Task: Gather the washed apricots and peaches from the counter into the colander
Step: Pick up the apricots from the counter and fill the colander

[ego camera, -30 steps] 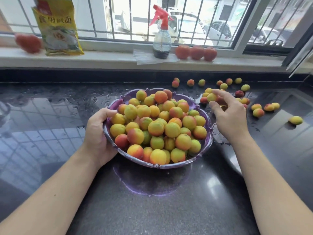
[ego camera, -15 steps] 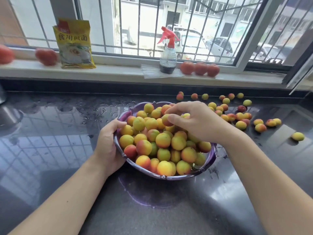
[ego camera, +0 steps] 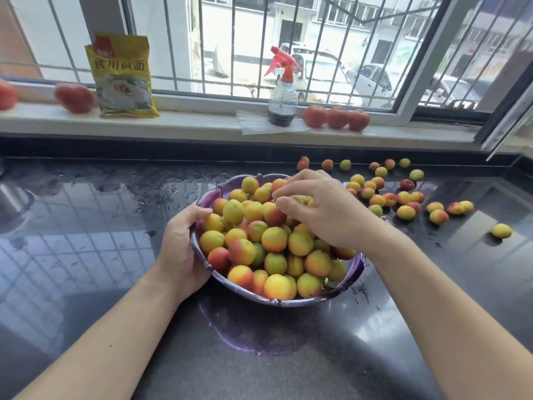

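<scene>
A dark wet counter [ego camera: 86, 255] carries a purple colander [ego camera: 350, 274] at its centre, heaped with yellow and red fruit [ego camera: 274, 239], while more loose fruit [ego camera: 405, 212] lies scattered to the far right. The left hand [ego camera: 180, 249] grips the colander's left rim, thumb hooked inside. The right hand [ego camera: 323, 210] hovers over the heap's far side, fingers curled around a few small yellow fruits.
</scene>
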The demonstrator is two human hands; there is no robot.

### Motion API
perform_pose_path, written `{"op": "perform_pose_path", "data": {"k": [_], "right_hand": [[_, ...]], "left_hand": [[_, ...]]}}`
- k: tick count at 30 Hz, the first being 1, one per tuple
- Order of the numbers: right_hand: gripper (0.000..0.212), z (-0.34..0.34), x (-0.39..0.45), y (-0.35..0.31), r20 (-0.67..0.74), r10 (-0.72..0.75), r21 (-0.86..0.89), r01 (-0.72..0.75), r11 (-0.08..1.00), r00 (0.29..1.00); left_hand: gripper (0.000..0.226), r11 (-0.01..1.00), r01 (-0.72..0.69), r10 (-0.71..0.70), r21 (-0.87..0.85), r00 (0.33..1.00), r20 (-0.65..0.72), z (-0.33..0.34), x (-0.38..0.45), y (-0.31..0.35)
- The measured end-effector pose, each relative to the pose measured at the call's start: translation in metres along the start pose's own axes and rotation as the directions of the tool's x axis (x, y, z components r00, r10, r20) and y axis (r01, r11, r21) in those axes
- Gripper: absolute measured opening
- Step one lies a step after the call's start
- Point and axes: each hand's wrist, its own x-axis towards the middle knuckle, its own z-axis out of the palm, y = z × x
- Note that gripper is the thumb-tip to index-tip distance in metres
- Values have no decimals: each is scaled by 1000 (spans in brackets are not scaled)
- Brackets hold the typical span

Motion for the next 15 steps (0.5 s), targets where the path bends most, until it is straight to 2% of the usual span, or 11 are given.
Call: {"op": "perform_pose_path", "data": {"k": [2, 3, 5, 7, 9, 12, 15], "right_hand": [[22, -6, -2, 12, -191, 46, 101, -27, 995, 981], [20, -9, -3, 23, -307, 80, 127, -43, 991, 948], [17, -10, -6, 55, -515, 173, 144, -115, 983, 839], [19, -3, -16, 93, -650, 307, 163, -267, 950, 696], [23, 7, -31, 129, -680, 448, 192, -449, 873, 580], [27, 6, -44, 161, -590, 651, 278, -637, 719, 478], [23, 5, -43, 168, -558, 661, 264, -648, 714, 502]], "left_hand": [[42, 1000, -16, 16, 2, 1000, -9, -1, 1, -1], [41, 1000, -17, 17, 1, 1000, -1, -1, 1, -2], [44, 1000, -18, 18, 1, 1000, 9, 0, 1, -2], [42, 1000, -23, 23, 12, 1000, -3, 2, 0, -2], [48, 1000, -10, 10, 20, 1000, -21, 4, -2, 0], [50, 999, 12, -11, 38, 999, -38, 5, -3, -1], [54, 998, 31, -29, 49, 998, -49, 7, -4, 0]]}}
